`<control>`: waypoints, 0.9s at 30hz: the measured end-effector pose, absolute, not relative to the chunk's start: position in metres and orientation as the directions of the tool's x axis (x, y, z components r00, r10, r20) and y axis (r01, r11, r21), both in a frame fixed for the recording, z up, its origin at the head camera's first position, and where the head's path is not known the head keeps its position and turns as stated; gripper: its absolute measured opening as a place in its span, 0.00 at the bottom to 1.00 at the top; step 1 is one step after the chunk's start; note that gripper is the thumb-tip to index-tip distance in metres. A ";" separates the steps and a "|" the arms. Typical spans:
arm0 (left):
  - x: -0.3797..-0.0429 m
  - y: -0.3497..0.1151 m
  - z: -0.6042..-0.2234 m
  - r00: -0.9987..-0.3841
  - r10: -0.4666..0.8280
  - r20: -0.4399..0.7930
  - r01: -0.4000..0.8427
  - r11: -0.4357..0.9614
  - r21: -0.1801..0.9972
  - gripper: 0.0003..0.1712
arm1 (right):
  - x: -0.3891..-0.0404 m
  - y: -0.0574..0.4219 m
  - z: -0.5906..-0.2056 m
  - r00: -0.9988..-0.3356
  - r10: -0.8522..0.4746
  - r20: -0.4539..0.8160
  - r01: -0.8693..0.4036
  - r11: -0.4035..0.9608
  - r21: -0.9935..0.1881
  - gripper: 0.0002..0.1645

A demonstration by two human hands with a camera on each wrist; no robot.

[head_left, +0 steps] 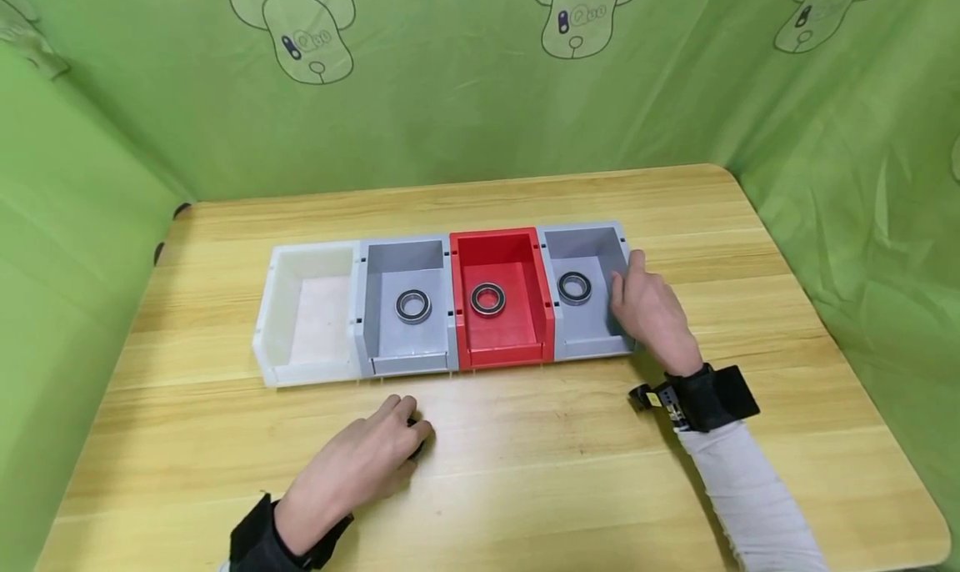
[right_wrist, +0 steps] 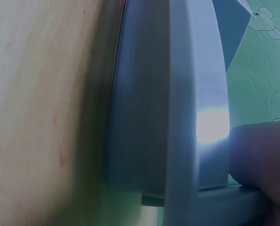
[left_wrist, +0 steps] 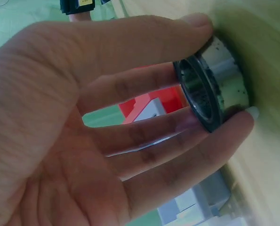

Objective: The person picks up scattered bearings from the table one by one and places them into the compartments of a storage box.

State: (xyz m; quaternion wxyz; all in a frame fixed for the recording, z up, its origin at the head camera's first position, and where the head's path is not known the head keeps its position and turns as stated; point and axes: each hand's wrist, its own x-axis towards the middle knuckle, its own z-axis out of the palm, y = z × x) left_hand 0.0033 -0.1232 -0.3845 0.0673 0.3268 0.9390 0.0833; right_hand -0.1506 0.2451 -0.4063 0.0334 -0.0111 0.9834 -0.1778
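My left hand (head_left: 367, 459) holds a ball bearing (left_wrist: 229, 80) low over the table, in front of the bins. In the left wrist view its thumb and fingertips pinch the shiny outer ring; from the head only a dark bit shows. On the right, my right hand (head_left: 656, 309) grips the right side wall of the end grey bin (head_left: 600, 326), thumb inside and fingers outside. A bearing (head_left: 563, 289) lies flat in that bin. The right wrist view shows the grey bin's wall (right_wrist: 140, 94) up close, with part of the hand (right_wrist: 267, 155) at the right edge.
Joined in a row to the left are a red bin (head_left: 506, 355) with a bearing (head_left: 476, 300), another grey bin (head_left: 408, 363) with a bearing (head_left: 401, 308), and a white bin (head_left: 315, 376). Green cloth (head_left: 465, 97) hangs behind the wooden table (head_left: 525, 472).
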 end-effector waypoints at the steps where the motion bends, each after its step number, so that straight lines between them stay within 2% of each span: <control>1: 0.003 -0.124 -0.383 -0.778 0.625 -0.067 0.604 0.772 0.198 0.13 | -0.151 0.245 -0.406 -0.997 -0.034 -0.066 -0.009 0.937 -0.350 0.22; 10: 0.002 -0.136 -0.362 -0.789 0.614 -0.022 0.600 0.778 0.189 0.13 | -0.151 0.245 -0.406 -0.997 -0.040 -0.069 -0.013 0.936 -0.351 0.23; 18: -0.012 -0.157 -0.336 -0.798 0.598 0.076 0.603 0.788 0.123 0.21 | -0.150 0.246 -0.407 -0.998 -0.042 -0.052 -0.021 0.935 -0.354 0.23; 27: -0.034 -0.185 -0.322 -0.844 0.534 0.045 0.533 0.830 0.164 0.23 | -0.149 0.246 -0.408 -0.998 -0.055 -0.028 -0.041 0.935 -0.352 0.21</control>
